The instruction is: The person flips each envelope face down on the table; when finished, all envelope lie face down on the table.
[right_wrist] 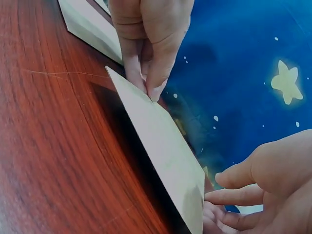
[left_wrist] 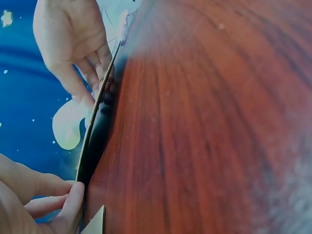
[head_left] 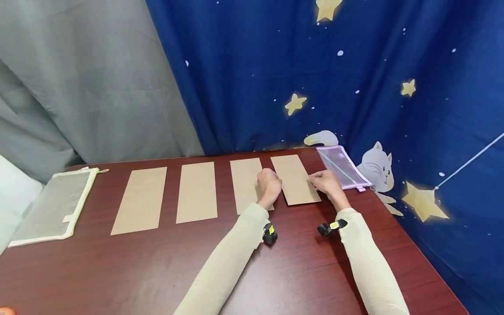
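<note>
A rectangular brown paper card [head_left: 295,179] is held tilted just above the dark red table, its shadow showing beneath it. My left hand [head_left: 270,183] pinches its left long edge between thumb and fingers, close up in the left wrist view. At the opposite long edge is my right hand [head_left: 324,181]. Seen from the left wrist, the right hand's fingers [left_wrist: 100,68] reach below the card and its thumb lies on the other side. Partly behind my left hand, a second brown card [head_left: 246,177] lies flat.
Two more brown cards, a middle one [head_left: 197,192] and a left one [head_left: 139,201], lie in the row. A cream-edged mesh zip pouch [head_left: 55,208] is at far left. A purple-edged mesh pouch [head_left: 342,166] lies by the right hand. Curtains [head_left: 252,78] hang behind the table [head_left: 157,271].
</note>
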`<state>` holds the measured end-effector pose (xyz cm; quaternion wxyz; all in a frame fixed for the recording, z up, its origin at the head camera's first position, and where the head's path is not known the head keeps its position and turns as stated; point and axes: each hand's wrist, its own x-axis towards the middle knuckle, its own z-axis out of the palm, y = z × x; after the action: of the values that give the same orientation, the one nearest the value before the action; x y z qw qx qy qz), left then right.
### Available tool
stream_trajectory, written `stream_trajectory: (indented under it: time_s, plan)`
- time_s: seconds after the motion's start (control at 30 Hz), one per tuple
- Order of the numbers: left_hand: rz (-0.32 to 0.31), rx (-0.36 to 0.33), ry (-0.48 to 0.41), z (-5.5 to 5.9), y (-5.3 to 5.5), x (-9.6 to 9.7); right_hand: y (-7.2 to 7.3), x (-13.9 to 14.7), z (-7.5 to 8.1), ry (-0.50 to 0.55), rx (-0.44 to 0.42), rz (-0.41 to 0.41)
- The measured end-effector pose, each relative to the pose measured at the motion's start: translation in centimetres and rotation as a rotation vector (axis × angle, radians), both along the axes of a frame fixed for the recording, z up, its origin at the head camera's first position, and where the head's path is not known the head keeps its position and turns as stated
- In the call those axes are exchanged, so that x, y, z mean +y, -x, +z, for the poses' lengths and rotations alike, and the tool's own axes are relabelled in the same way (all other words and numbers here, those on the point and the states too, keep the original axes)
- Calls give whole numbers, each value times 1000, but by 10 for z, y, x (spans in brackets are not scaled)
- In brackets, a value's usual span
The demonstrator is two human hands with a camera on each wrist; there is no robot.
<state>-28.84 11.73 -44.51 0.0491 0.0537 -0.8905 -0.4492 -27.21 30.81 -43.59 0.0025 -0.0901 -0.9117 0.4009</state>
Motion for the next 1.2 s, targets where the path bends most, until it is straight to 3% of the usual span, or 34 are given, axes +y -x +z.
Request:
stream_trajectory:
  time_s: [0.2,0.43,0.87,1.07,1.2]
  plan:
    - [-42,-49,71,7,-1,0,1,-5,4,-92,-22,-17]
    - [-96,-124,56,12,-4,5,4,-5,1,-146,-16,-15]
    - [-196,-119,74,16,-3,3,3,-6,3,-197,15,13]
    - [-260,-81,51,24,-5,-25,0,-2,-2,-241,71,82]
    - [-361,-23,104,39,-11,-80,-13,7,-6,-264,124,135]
